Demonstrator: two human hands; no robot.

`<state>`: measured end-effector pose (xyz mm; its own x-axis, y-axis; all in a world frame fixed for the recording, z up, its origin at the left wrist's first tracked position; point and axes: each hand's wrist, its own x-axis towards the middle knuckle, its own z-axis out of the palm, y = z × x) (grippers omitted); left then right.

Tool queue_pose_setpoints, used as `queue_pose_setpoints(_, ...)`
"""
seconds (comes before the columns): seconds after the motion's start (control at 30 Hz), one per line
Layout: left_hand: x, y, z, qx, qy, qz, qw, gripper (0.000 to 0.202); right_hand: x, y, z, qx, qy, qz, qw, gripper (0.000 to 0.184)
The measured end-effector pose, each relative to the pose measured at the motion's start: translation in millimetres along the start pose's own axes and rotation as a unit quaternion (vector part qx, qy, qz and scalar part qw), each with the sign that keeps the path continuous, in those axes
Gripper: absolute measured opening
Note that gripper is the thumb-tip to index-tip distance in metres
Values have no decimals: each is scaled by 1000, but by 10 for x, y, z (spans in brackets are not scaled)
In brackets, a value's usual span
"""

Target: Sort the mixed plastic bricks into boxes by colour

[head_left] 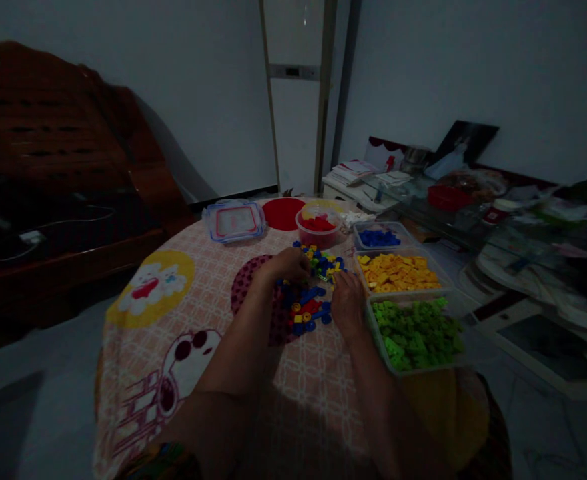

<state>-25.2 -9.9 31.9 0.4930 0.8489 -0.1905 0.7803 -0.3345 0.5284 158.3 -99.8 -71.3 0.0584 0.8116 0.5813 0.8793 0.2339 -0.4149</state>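
Note:
My left hand (pixel 292 265) reaches over a pile of small building blocks (pixel 318 259) in blue, yellow and green. Its fingers are curled downward, and whatever they pinch is hidden. At the right edge of the same pile is my right hand (pixel 348 297), fingers bent together, with a yellow piece (pixel 337 267) at the fingertips; whether it is gripped does not show. Nearer to me, between the forearms, lie assembled-looking blue, red and yellow pieces with round wheels (pixel 307 311).
Right of my right hand stand open plastic boxes of blue blocks (pixel 379 238), yellow blocks (pixel 398 272) and green blocks (pixel 417 332). Behind the pile is a round tub (pixel 318 233) with red blocks. A clear lid (pixel 235 221) lies at the back left of the patterned tablecloth (pixel 318 380).

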Motion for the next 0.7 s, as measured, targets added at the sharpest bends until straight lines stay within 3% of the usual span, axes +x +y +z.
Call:
queue_pose_setpoints(0.23,-71,-379,-176,10,97,-55,994,9,-27,69,73,4,36,-18,999,41)
queue_pose_setpoints(0.33,-55,-456,-169,-20,120,-29,992,16,-31,70,90,10,23,-3,1000,41)
queue_pose_setpoints(0.47,36,-339,-71,-18,145,38,989,23,-34,48,71,11,4,0,1000,42)
queue_pose_setpoints(0.53,72,-246,-18,5,127,53,991,19,-35,30,51,4,-2,2,1000,42)
queue_pose_setpoints(0.63,88,-157,31,27,43,55,997,14,-34,9,26,0,-1,6,1000,43)
queue_pose_setpoints(0.7,89,-148,35,30,28,47,998,15,-33,4,20,2,0,7,1000,43)
